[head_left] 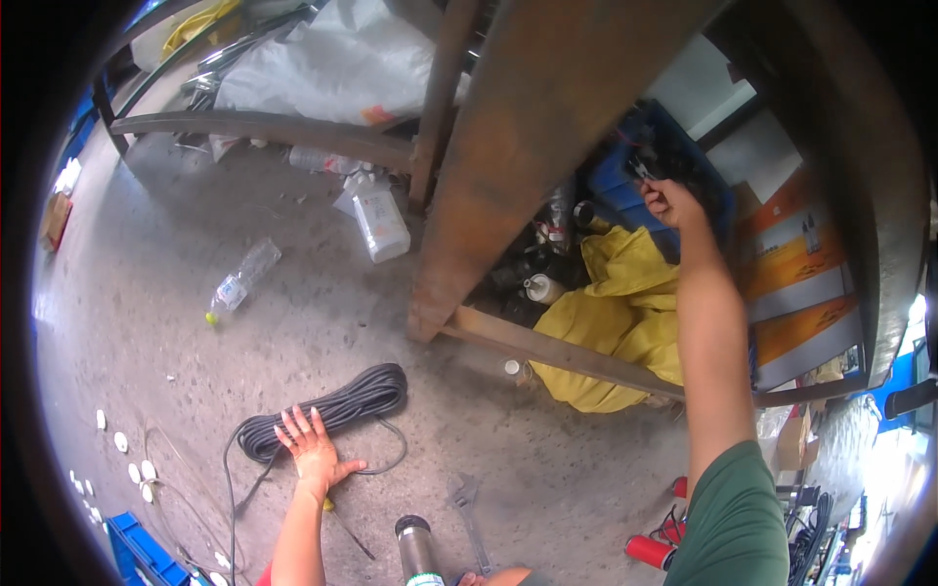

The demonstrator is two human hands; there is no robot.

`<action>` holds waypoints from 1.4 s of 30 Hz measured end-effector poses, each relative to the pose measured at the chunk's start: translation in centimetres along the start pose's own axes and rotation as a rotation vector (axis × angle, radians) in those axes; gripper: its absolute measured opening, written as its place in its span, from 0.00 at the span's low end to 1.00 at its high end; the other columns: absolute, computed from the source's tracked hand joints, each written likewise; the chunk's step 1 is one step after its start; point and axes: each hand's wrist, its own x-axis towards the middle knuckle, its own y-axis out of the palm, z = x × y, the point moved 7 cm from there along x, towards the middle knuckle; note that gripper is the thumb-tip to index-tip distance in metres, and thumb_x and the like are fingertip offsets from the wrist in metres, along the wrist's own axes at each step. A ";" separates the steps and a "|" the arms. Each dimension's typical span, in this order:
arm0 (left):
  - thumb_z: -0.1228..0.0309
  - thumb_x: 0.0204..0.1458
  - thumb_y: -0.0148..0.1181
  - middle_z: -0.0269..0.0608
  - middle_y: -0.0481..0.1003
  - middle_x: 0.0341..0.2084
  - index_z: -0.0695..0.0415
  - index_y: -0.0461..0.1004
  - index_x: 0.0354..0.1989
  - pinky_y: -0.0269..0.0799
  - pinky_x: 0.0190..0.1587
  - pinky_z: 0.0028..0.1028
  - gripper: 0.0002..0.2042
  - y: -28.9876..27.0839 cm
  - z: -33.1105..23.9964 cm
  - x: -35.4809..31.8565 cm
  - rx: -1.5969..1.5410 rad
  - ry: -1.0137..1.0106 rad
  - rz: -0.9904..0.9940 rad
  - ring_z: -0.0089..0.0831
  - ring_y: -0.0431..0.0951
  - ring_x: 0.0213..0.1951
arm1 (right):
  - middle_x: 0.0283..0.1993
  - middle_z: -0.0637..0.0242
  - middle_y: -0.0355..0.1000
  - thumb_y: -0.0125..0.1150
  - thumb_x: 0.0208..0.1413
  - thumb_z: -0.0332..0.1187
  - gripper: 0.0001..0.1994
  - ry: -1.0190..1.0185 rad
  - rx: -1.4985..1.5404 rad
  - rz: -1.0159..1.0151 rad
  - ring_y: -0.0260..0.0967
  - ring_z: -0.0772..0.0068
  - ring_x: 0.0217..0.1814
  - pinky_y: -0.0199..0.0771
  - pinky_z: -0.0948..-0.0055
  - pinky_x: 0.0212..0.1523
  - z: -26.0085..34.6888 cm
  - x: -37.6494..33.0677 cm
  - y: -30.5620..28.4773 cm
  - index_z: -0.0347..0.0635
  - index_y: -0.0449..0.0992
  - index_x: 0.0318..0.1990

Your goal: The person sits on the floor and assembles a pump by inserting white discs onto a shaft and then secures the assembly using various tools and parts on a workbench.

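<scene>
My left hand point(315, 454) lies with its fingers spread on a coiled black cable point(366, 396) on the concrete floor. Under the left wrist is a thin tool with a yellow handle point(329, 505), perhaps a screwdriver. My right arm reaches up into a metal rack, and my right hand point(666, 201) is closed at a blue bin point(618, 186). Its fingers pinch a small shiny metal piece, too small to name for certain. Dark items lie in the bin's shadow. Below the hand a yellow cloth point(611, 337) drapes over the rack's lower bar.
An adjustable wrench point(471, 523) and a steel flask point(418, 552) are near my body. A clear plastic bottle point(244, 278) and a white jug point(379, 220) lie at left. A brown steel beam point(547, 127) crosses beside my right arm. Red-handled tools point(650, 552) lie lower right.
</scene>
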 end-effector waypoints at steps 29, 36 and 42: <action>0.26 0.20 0.76 0.72 0.28 0.78 0.68 0.33 0.79 0.16 0.74 0.69 0.83 0.5 0.0 0.3 -0.032 -0.002 -0.012 0.71 0.20 0.77 | 0.33 0.73 0.66 0.50 0.74 0.34 0.11 -0.010 -0.181 0.131 0.57 0.86 0.24 0.49 0.84 0.17 0.1 -5.9 -0.8 0.39 0.74 0.54; 0.28 0.18 0.78 0.72 0.29 0.77 0.67 0.32 0.79 0.17 0.74 0.69 0.84 0.4 0.5 0.4 -0.034 0.027 -0.129 0.71 0.21 0.78 | 0.31 0.68 0.70 0.60 0.69 0.35 0.07 -0.412 0.030 -0.018 0.66 0.75 0.29 0.64 0.76 0.25 -1.3 -4.9 0.1 0.41 0.76 0.43; 0.28 0.21 0.78 0.71 0.29 0.78 0.67 0.33 0.79 0.17 0.74 0.68 0.83 0.1 -2.0 0.6 -0.082 0.035 -0.071 0.70 0.21 0.78 | 0.49 0.52 0.81 0.63 0.59 0.43 0.19 -0.601 -1.251 -0.860 0.80 0.50 0.50 0.81 0.53 0.49 5.1 -5.0 -5.1 0.41 0.81 0.51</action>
